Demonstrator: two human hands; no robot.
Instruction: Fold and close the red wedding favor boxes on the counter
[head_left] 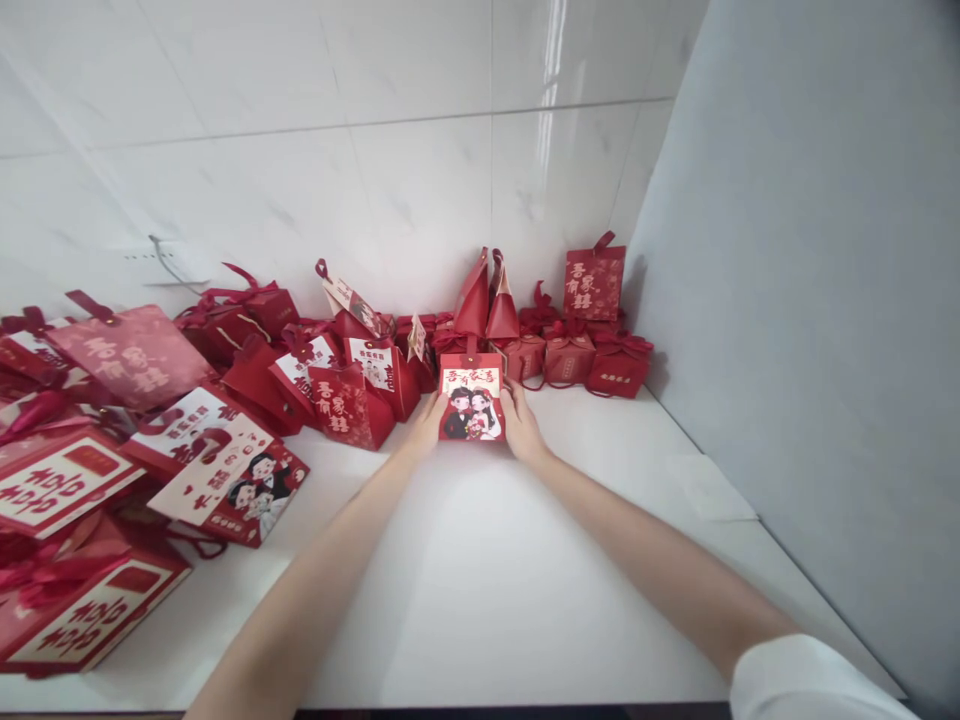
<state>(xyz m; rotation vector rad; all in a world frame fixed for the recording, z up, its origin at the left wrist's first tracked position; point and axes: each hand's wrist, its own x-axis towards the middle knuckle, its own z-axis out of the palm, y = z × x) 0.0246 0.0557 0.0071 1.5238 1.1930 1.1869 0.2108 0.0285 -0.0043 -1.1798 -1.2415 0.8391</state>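
Observation:
Between my two hands is a red gift box point(472, 405) with a cartoon bride and groom on its front and a ribbon loop on top. My left hand point(427, 425) grips its left side, and my right hand point(521, 420) grips the right side. The box is upright, close in front of a row of small red boxes point(568, 358). Two narrow pointed red boxes point(501, 305) stand just behind it. Left of my left hand sits a red gift box with pale lettering point(349, 408). My fingertips behind the held box are hidden.
On the left a pile of gift boxes point(64, 490) covers the white table point(480, 580). A tilted bride-and-groom box point(232, 470) lies at its edge. A marbled wall point(405, 190) closes the back, a grey panel point(795, 300) the right. A cable point(169, 265) hangs at the back left.

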